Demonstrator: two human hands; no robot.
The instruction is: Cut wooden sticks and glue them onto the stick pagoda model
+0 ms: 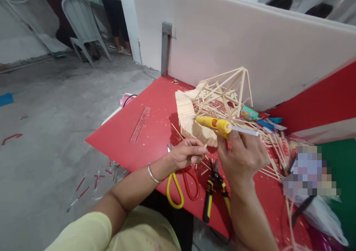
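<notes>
My right hand (243,152) grips a yellow hot glue gun (213,123), whose clear glue stick (244,129) pokes out at the back. The gun's nozzle points left, over a curved piece made of wooden sticks laid side by side (185,106). My left hand (190,152) is closed with its fingertips pinching a short piece of wooden stick (205,146), just below the gun. Behind both hands rises an open frame of glued sticks (222,89). Near my wrists lie scissors with one yellow and one red handle (175,191) and black-and-yellow pliers (215,180).
The red tabletop (119,136) carries scattered stick scraps and a clear ruler (139,125). Loose sticks (278,151) and plastic bags (319,214) crowd the right. A white panel (250,50) borders the back. A grey chair (83,25) and two people stand beyond the table.
</notes>
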